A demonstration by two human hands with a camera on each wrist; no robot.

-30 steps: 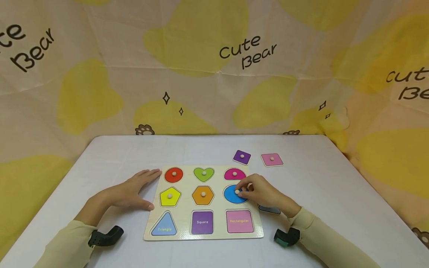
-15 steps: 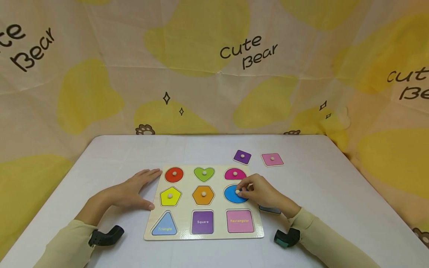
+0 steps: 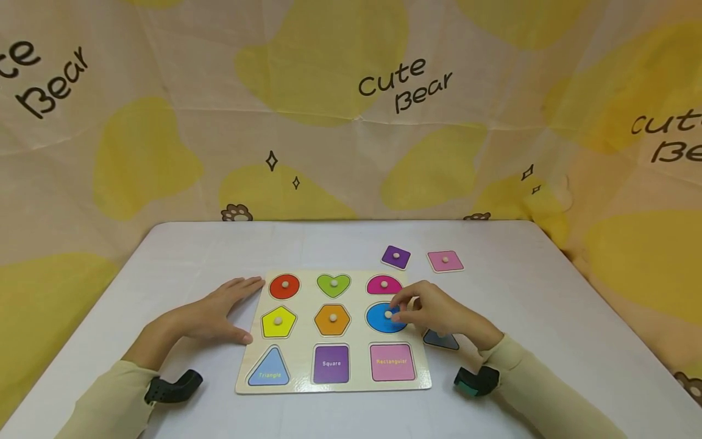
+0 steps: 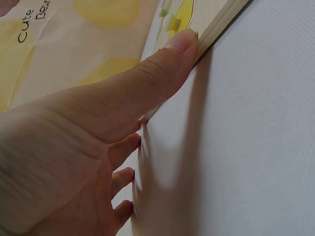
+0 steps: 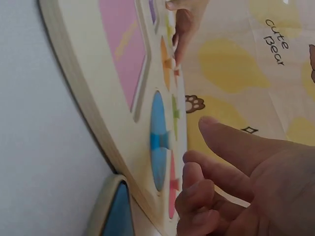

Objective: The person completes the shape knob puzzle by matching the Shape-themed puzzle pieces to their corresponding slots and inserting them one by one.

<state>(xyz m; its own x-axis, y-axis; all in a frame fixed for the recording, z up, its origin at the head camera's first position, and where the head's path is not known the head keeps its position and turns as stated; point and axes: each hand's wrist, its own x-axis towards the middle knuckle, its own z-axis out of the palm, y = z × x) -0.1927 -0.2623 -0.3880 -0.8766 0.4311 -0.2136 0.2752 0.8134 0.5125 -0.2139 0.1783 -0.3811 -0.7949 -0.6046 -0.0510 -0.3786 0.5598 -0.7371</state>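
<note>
A wooden shape puzzle board (image 3: 356, 387) lies flat on the table. My left hand (image 3: 211, 314) rests at its left edge, fingers spread, with the thumb touching the board's corner in the left wrist view. My right hand (image 3: 436, 311) hovers beside the blue oval piece (image 3: 375, 318), which sits in its slot. In the right wrist view, thumb and forefinger stand apart from the oval's knob (image 5: 162, 140) and hold nothing. Red circle (image 3: 284, 294), green heart (image 3: 334, 292), magenta semicircle (image 3: 375, 284), yellow pentagon (image 3: 278, 331) and orange hexagon (image 3: 332, 329) pieces also sit in the board.
Behind the board lie a purple square piece (image 3: 403, 261) and a pink rectangular piece (image 3: 454, 262). A blue triangle piece (image 3: 441, 342) lies by the right edge, partly under my right hand. The triangle (image 3: 270, 366), square (image 3: 331, 372) and rectangle (image 3: 391, 369) slots hold no piece.
My right hand has let go of the blue oval's knob and drawn slightly up and right, uncovering more of the triangle piece. My left hand has not moved.
</note>
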